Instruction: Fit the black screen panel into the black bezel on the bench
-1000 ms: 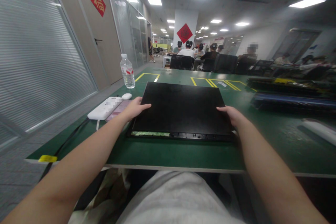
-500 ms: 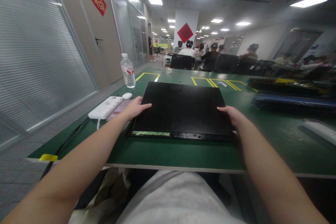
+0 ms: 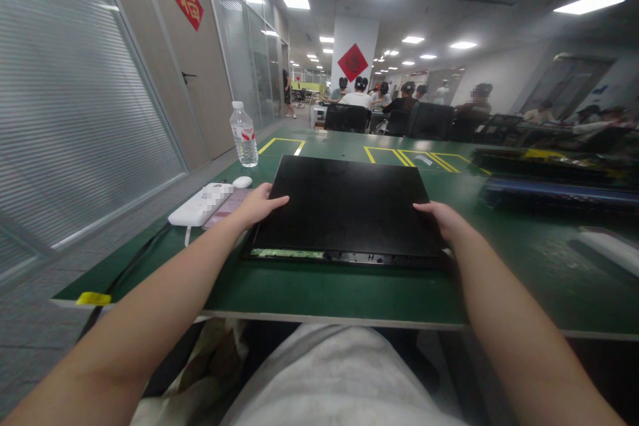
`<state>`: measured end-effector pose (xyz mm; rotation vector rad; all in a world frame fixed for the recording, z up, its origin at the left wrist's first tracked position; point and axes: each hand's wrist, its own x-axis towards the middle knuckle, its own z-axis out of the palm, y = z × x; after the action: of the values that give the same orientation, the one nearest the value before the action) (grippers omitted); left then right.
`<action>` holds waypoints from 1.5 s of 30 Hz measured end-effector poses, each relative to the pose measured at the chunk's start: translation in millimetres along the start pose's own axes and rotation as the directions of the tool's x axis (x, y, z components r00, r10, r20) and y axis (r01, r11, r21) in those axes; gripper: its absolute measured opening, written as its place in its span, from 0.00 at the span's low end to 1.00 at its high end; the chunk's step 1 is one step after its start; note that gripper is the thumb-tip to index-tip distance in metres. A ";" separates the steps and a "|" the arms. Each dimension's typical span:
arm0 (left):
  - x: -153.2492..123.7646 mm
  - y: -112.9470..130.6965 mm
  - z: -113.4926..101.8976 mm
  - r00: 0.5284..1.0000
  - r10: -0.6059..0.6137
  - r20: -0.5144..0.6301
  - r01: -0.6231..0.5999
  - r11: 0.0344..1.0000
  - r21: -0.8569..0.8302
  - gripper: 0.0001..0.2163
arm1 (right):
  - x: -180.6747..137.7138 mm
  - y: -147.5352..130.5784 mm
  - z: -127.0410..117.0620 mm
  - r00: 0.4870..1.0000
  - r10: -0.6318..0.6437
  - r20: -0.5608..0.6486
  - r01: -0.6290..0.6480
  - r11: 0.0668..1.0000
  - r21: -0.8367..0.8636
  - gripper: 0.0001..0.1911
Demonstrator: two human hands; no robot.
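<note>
A flat black display panel (image 3: 344,210) lies in front of me at the near side of the green table (image 3: 309,296). Along its near edge a strip of green circuit board (image 3: 287,253) and dark frame parts show. My left hand (image 3: 259,204) grips the panel's left edge, thumb on the top face and fingers down the side. On the opposite edge my right hand (image 3: 446,219) holds it the same way. The fingers of both hands are mostly hidden beside and below the panel.
Left of the panel are a water bottle (image 3: 244,135), a white device (image 3: 194,206), a small white oval object (image 3: 242,182) and a black strap (image 3: 137,256). Dark and blue-edged panels (image 3: 554,193) lie at the right, near a white bar (image 3: 609,246). Several people sit beyond the table.
</note>
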<state>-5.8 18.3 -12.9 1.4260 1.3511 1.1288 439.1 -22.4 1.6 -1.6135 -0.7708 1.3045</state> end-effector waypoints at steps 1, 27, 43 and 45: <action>-0.1 0.5 0.1 1.000 -0.005 0.000 0.005 1.000 -0.003 0.27 | 0.5 0.1 -0.2 1.000 0.001 0.000 -0.001 1.000 -0.005 0.13; 0.6 1.7 -0.7 0.999 -0.042 -0.017 0.042 0.999 -0.011 0.26 | 2.5 0.9 -0.8 1.000 -0.003 -0.018 0.003 1.000 0.004 0.15; -1.9 2.7 0.1 0.999 -0.037 0.025 0.039 0.998 -0.045 0.29 | 7.8 3.1 -3.9 1.000 -0.023 0.009 0.023 1.000 0.014 0.13; -2.5 2.7 0.2 0.999 -0.041 0.036 0.043 0.997 -0.057 0.29 | 9.6 3.6 -4.5 1.000 -0.029 0.008 0.028 1.000 0.012 0.13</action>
<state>-5.0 15.6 -10.4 1.3632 1.3082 1.1023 445.6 -16.6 -5.4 -1.5834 -0.7868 1.2936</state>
